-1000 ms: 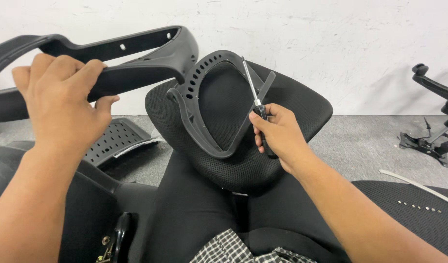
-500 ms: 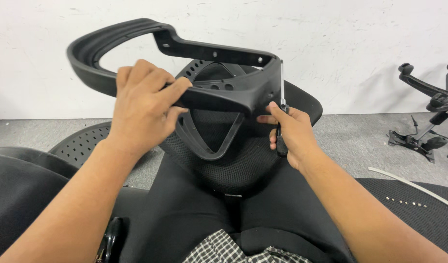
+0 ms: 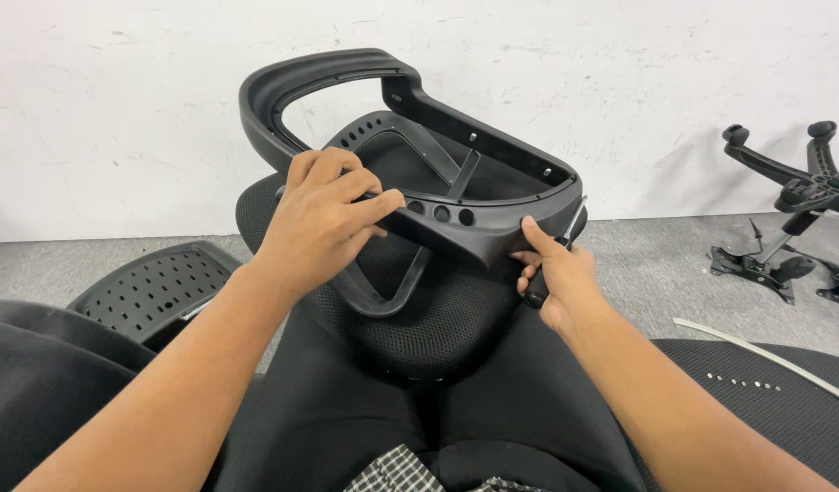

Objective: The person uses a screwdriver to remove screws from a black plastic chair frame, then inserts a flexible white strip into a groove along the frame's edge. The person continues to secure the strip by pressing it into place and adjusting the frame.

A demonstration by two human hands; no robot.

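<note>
My left hand (image 3: 326, 217) grips the near bar of a black curved plastic chair frame (image 3: 346, 77), held over my lap. My right hand (image 3: 558, 276) holds a screwdriver (image 3: 565, 239) with a black handle and its thumb presses the frame's right corner. Under the frame lies a black mesh chair back (image 3: 419, 328) with a triangular plastic support (image 3: 383, 292) resting on it.
A perforated black seat pan (image 3: 155, 287) lies on the grey floor at the left. A black chair base with casters (image 3: 793, 205) stands at the right by the white wall. Small screws (image 3: 743, 381) lie on a dark cushion at the lower right, beside a white strip (image 3: 756, 351).
My left hand has swung the curved frame from the left to the centre, over the mesh back. My right hand with the screwdriver has come up to the frame's right corner.
</note>
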